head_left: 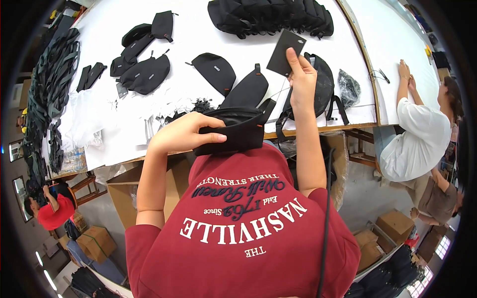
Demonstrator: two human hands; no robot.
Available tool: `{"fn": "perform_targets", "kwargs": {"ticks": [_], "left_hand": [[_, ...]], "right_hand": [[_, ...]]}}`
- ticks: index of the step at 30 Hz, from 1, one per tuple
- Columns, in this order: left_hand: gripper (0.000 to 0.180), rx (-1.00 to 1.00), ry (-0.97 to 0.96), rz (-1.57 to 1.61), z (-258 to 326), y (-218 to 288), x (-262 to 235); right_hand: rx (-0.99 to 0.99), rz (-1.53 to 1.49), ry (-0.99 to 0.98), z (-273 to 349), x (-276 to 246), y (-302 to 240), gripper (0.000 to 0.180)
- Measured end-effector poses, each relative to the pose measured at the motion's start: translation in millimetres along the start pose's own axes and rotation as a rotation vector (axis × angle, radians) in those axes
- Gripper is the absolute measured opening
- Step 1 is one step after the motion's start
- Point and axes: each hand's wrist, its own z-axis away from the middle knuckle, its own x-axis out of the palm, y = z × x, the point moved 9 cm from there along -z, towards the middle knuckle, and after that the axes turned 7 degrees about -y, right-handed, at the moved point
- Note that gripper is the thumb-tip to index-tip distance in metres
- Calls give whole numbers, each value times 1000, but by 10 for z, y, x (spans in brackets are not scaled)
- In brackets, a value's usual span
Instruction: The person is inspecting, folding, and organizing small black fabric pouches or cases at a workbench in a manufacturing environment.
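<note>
My left hand (186, 131) grips the rim of a small black zip pouch (243, 135), thumb outside and fingers over the opening, at the table's near edge against my body. The pouch's mouth gapes upward, and a small orange tab shows on its side. Raised over the table, my right hand (303, 77) pinches a flat black card (285, 52) with a small light mark near one corner. Just beyond the held pouch lie two more black pouches, one rounded (214, 72) and one long (247, 88). Behind my right hand is a black bag with straps (323, 79).
Black pouches (146, 74) lie at left, with a row of them (271, 17) at the back. Black straps (42, 99) heap along the left edge. Crumpled clear plastic (349, 88) sits at right. A person in white (415, 134) works there; cardboard boxes (97, 243) stand below.
</note>
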Motion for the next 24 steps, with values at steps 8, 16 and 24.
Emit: {"fn": "perform_targets", "kwargs": {"ticks": [8, 16, 24], "left_hand": [[26, 41, 81, -195, -109, 147, -41], [29, 124, 129, -125, -101, -16, 46], [27, 184, 154, 437, -172, -790, -334]], "right_hand": [[269, 1079, -958, 676, 882, -73, 35], [264, 1104, -980, 809, 907, 63, 34], [325, 909, -1013, 867, 801, 111, 29]]}}
